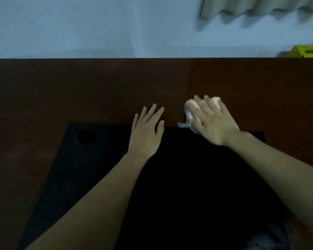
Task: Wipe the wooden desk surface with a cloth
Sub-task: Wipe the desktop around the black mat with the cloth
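Right hand [212, 121], fingers spread, pressing cloth [189, 112] onto desk [98, 87]. Left hand [146, 129] flat at 9 o'clock, fingers apart, on black mat [98, 159] edge.

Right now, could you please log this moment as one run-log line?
right hand: presses cloth on desk | left hand: flat on black mat edge | state: wiping

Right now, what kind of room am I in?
Probably a home study or bedroom: a wooden desk with a black mat against a plain wall, a curtain hanging above.
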Demonstrator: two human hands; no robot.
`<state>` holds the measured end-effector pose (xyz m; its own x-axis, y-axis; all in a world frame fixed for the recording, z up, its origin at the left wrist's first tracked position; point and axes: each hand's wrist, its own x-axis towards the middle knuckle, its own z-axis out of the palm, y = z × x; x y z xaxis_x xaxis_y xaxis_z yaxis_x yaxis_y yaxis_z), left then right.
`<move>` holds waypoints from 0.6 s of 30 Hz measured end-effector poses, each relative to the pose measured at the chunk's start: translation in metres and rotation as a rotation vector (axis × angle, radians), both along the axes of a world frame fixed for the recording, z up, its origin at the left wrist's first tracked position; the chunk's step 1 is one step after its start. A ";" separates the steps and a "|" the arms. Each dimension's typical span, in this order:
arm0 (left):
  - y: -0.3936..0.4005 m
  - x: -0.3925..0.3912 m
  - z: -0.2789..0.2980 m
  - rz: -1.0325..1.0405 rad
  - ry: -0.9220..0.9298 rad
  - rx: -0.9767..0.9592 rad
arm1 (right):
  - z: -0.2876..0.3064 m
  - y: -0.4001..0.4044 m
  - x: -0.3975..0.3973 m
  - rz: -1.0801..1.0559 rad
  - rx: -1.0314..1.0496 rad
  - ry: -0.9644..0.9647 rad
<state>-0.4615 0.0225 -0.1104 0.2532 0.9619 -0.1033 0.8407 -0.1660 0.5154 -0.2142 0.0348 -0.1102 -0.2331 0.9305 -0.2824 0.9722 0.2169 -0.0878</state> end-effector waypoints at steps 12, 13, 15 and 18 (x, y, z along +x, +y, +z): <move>-0.002 0.013 -0.009 0.072 0.128 0.101 | 0.008 -0.089 -0.016 0.387 -0.075 0.133; -0.002 0.013 -0.009 0.069 0.134 0.100 | 0.005 -0.078 -0.003 0.425 -0.080 0.119; 0.002 0.011 -0.010 0.064 0.151 0.074 | 0.001 -0.041 0.016 0.386 0.009 0.039; 0.001 0.011 -0.009 0.072 0.143 0.056 | -0.005 0.029 0.035 0.134 0.061 -0.001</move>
<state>-0.4509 0.0234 -0.1192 0.1700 0.9822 -0.0792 0.9157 -0.1278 0.3810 -0.1789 0.0643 -0.1157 -0.3560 0.9065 -0.2269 0.9344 0.3494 -0.0697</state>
